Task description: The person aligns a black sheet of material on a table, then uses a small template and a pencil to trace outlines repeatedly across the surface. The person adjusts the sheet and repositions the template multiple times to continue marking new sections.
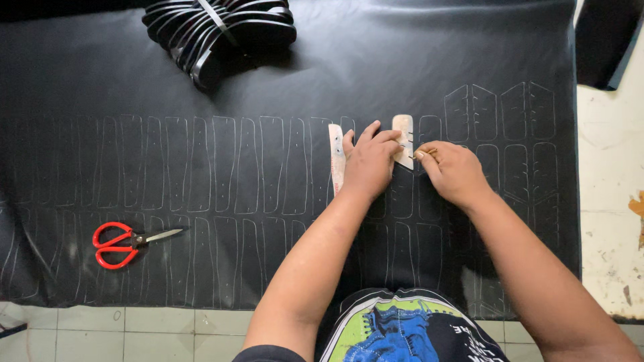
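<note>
The black sheet (134,80) covers the floor, traced outlines across it. The left hand (367,163) presses flat on the pale template (404,139), at twelve o'clock from the torso. The right hand (454,173) pinches a marker (429,152) at its edge; slackened pressure risks the template slipping, skewing the line.

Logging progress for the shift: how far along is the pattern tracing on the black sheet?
Done: outlines fill the black sheet from its left edge to the hands, plus a block at upper right. In hand: left hand presses the template; right hand marks its edge. Left: the unmarked upper area; red scissors lie apart, nothing looks cut.
</note>
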Tool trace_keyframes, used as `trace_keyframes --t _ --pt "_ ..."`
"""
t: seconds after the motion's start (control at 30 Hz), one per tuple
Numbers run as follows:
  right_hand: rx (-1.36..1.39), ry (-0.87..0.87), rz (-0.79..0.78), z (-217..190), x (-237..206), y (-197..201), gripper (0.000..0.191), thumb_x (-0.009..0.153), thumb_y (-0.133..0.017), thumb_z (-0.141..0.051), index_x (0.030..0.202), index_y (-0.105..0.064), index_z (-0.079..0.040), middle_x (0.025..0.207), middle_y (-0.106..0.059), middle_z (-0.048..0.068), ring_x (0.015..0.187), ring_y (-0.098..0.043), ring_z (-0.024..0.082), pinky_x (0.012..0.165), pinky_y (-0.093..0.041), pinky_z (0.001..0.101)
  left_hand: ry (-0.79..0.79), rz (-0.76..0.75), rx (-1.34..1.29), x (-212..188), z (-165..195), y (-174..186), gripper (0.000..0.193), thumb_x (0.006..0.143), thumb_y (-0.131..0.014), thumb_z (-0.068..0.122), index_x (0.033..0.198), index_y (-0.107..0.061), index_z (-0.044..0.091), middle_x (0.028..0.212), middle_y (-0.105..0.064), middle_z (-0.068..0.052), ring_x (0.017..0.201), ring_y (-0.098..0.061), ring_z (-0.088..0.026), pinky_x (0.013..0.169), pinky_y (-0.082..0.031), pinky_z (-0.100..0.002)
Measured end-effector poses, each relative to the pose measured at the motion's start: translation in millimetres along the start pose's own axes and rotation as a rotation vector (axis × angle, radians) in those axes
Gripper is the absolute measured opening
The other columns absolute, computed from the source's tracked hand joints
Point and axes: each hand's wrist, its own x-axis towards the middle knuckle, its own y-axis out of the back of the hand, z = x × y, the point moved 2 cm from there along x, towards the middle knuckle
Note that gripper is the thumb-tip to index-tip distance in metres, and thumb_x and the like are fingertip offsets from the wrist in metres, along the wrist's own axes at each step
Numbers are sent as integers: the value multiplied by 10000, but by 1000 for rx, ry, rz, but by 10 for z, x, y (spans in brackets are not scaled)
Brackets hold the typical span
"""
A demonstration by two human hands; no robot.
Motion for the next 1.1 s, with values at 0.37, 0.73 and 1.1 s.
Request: trace_keyframes --t 0.37,0.73,1.1 --pt "6 -55 2 -24 -238 11 226 996 -635 -252 1043 -757 -67 1048 -751 112 959 -700 329 842 -546 421 10 -2 -7 26 -44 17 141 871 -658 98 940 -743 187 1309 -679 105 1393 -497 -240 1144 -224 -656" --pt "85 5 50 -101 -218 -128 195 984 -656 -218 1056 -750 -64 1044 -748 106 978 -699 320 867 -544 405 -5 4 -56 31 -101 34 67 861 -698 146 886 -733 197 1369 -649 57 1392 -497 -212 1147 -228 -600" --pt "208 -108 166 -141 -70 -91 207 1018 -651 -207 1088 -751 -40 1028 -749 142 903 -732 283 800 -560 361 -15 46 -72 5 -161 -1 28 871 -710 172 866 -711 199 1362 -661 74 1386 -516 -196 1162 -236 -585"
